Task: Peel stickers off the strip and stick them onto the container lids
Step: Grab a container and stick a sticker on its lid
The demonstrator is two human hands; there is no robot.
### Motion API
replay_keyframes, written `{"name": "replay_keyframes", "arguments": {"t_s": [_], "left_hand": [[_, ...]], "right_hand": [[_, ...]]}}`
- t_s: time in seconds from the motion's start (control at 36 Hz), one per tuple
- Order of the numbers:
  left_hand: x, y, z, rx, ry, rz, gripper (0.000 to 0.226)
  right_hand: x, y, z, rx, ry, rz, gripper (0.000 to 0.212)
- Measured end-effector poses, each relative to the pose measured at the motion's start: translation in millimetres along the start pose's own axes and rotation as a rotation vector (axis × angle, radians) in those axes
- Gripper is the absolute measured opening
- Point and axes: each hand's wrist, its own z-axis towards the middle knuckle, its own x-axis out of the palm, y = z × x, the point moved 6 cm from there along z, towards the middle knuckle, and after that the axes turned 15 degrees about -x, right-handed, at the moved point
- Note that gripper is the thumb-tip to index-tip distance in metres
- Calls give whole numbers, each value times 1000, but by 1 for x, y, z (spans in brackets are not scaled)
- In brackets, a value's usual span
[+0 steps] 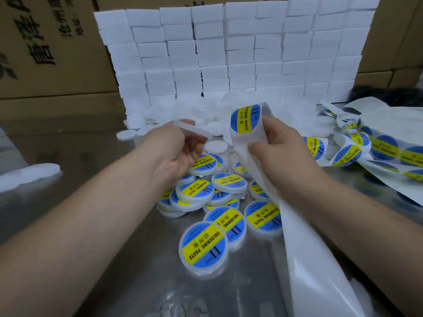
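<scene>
Head view: the left hand (180, 145) grips a blank lid (193, 130) by its rim, raised and edge-on, probably to keep its top free for a label. The right hand (281, 147) pinches the strip (304, 248), bending it backward, likely so the next sticker (246, 118) lifts at the fold. The bare backing trails down toward the person. The hands are apart but near each other. Below them, labelled lids (219, 197) lie heaped on the bench (128, 282), seemingly dropped there as finished. Blank lids (229, 104) wait behind, before a wall of white boxes (229, 53). More strips (389, 152) lie to the right.
</scene>
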Motion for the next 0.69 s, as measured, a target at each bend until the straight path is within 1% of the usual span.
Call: {"name": "replay_keyframes", "arguments": {"t_s": [0.11,0.22,0.25,0.31,0.36,0.39,0.42,0.47,0.56,0.61,0.64,0.69], "left_hand": [[1,11,-13,-81,100,-198,22],[1,8,-17,-58,206,-415,18],[1,6,-17,-36,243,-437,20],[0,5,-18,-10,310,-423,33],[-2,5,-18,-8,316,-401,42],[-3,4,-18,6,287,-384,40],[-5,3,-18,42,233,-345,32],[-9,0,-16,158,74,-182,6],[-13,-5,-19,389,-121,184,37],[-14,-7,-27,516,-197,336,48],[-14,-9,-31,578,-227,402,48],[-12,-11,-38,704,-271,530,35]], "right_hand": [[2,0,0,-15,20,-21,41],[-1,-2,1,-22,4,-29,33],[-1,-3,1,-25,3,-23,34],[0,-3,1,-32,7,-11,38],[1,-3,1,-29,17,4,42],[2,-2,0,-26,20,10,42],[2,-2,0,-24,21,9,41],[2,0,0,-33,27,-4,37],[2,3,0,-62,39,-30,33],[3,3,1,-82,59,-95,26],[2,2,1,-83,60,-127,24],[1,1,1,-86,58,-169,17]]}}
